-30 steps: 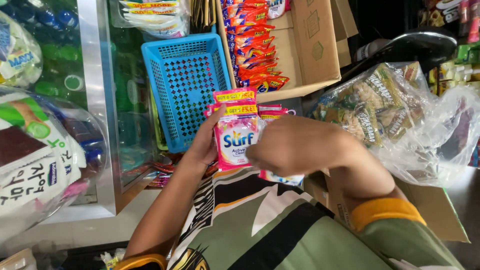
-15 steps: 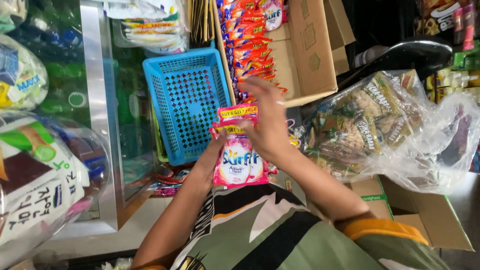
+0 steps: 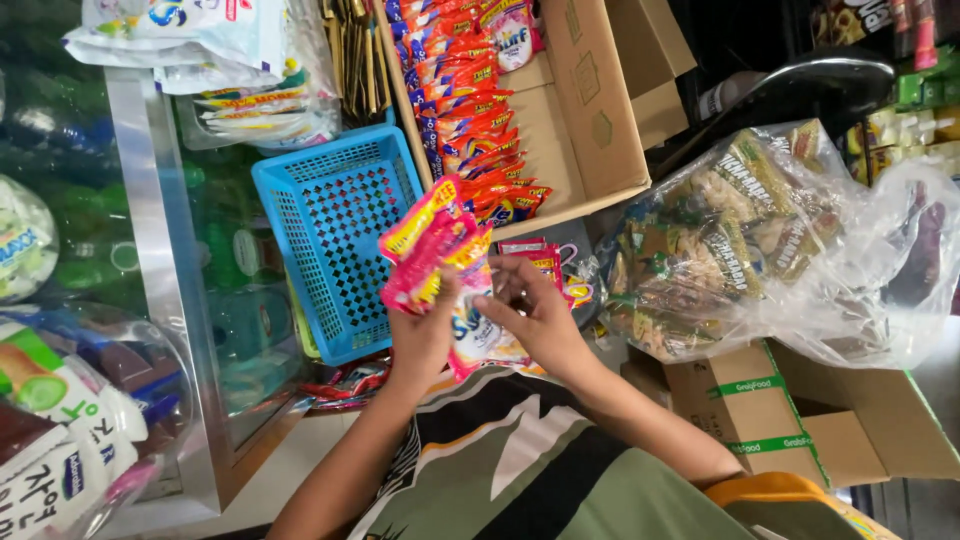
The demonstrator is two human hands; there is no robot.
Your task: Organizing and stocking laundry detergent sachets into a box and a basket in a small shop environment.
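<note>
Sachets (image 3: 440, 255): pink strip, long axis slanted up-left toward the blue basket (image 3: 335, 240).
Left hand (image 3: 425, 335): grip clenched on its lower part.
Right hand (image 3: 535, 315): fingers pinched the same strip.

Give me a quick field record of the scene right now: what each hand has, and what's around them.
left hand: grips a bunch of pink sachets, fanned upward
right hand: fingers on the lower sachets of the same bunch
blue basket: just left of the hands, no contents visible
cardboard box: above the hands, open, holding a row of red-and-orange sachets
clear plastic bag: right of the hands, filled with snack packets
view: head camera only
</note>
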